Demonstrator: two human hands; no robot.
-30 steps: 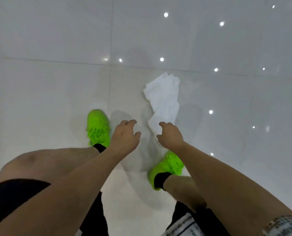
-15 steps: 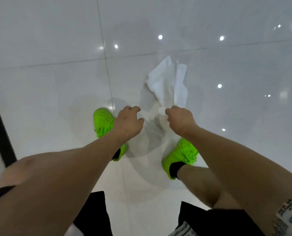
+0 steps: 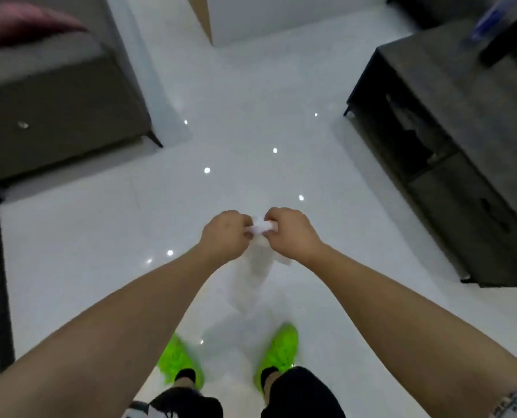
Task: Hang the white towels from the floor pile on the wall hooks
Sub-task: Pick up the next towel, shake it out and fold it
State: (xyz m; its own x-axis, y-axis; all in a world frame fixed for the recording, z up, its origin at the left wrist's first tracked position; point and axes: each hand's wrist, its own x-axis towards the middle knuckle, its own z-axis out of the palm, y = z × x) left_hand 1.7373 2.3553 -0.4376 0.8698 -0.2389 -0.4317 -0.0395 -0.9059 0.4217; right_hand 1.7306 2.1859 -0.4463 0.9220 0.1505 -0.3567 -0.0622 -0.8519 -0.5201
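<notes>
I see my left hand [image 3: 225, 235] and right hand [image 3: 292, 233] almost knuckle to knuckle, each pinching the top edge of the soft white cloth towel [image 3: 255, 267], which hangs between and below them above the glossy white tiled floor [image 3: 100, 236].

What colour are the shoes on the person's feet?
Bright neon green shoes, clearest in the head view, though slightly motion-blurred.

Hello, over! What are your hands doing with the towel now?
Left hand and right hand both grip white towel. Towel hangs between arms. No hooks in view.
</notes>
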